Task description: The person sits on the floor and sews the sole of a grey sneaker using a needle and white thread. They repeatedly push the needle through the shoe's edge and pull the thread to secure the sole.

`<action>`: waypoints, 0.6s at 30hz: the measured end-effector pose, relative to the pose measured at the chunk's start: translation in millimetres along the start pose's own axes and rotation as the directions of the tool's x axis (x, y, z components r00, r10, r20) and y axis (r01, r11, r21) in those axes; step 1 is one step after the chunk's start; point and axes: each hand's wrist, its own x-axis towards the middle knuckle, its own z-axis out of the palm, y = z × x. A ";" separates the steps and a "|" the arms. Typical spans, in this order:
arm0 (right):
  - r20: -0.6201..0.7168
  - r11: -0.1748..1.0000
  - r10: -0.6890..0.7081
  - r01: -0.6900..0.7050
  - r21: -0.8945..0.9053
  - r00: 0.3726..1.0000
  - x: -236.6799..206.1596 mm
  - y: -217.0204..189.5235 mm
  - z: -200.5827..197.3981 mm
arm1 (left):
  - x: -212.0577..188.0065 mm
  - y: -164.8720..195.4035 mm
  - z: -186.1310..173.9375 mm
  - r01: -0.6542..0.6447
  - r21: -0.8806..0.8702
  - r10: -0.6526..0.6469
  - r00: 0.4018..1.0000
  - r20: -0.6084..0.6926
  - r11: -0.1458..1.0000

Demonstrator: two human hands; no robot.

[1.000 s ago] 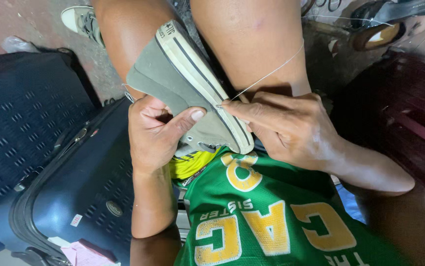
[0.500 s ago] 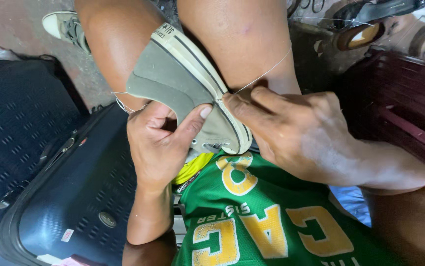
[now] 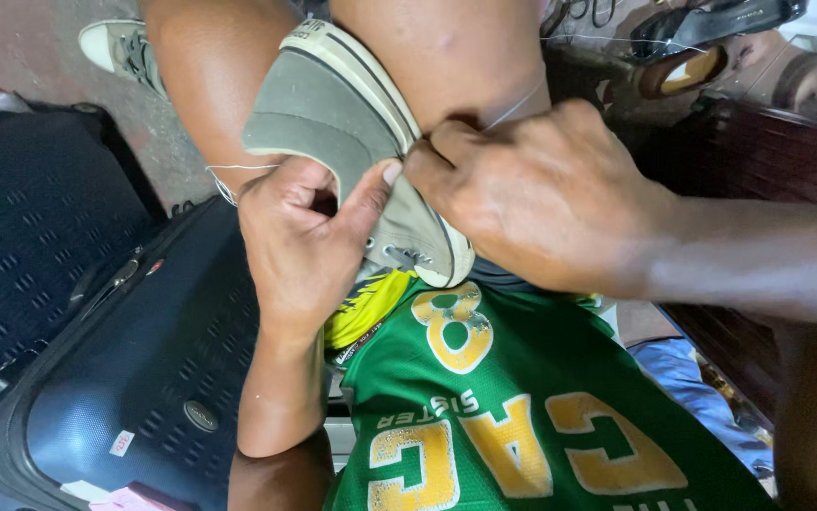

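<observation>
Grey shoe (image 3: pixel 333 123) wedged between bare knees, sole edge up, toe toward the lap. Left hand (image 3: pixel 300 237) wrapped around the shoe's side, thumb (image 3: pixel 371 194) pressed against the sole rim; grip closed on the shoe. Right hand (image 3: pixel 541 199) just beside it at the same rim, fingertips (image 3: pixel 427 161) pinched together on a thin white thread (image 3: pixel 513 104) running up and to the right; needle too small to tell. More thread (image 3: pixel 233 170) looped near the left wrist. Thumb and right fingertips nearly touching at the seam between upper and sole. Green jersey (image 3: pixel 522 407) with yellow lettering below the hands. Dark suitcase (image 3: pixel 134 378) at left on the floor. Second shoe (image 3: pixel 120 52) on a foot at top left. Dark crate (image 3: pixel 768 151) at right.
</observation>
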 end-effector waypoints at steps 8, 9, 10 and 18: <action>-0.179 0.992 -0.123 0.122 -0.019 0.976 -7.5 9.3 12.8 | -5.1 4.9 4.1 0.033 -0.014 -0.033 0.999 0.006 0.999; -0.204 0.993 -0.117 0.119 0.001 0.972 -8.0 9.5 14.8 | -5.0 8.1 5.4 0.032 -0.032 -0.032 0.999 0.013 0.999; -0.216 0.994 -0.108 0.113 0.010 0.970 -8.5 9.6 16.4 | -5.0 11.5 6.2 0.035 -0.049 -0.034 0.999 0.020 0.998; -0.304 0.976 -0.080 0.136 0.169 0.949 -25.0 22.0 17.9 | -21.3 5.4 -14.4 -0.282 0.158 0.275 0.959 0.065 0.946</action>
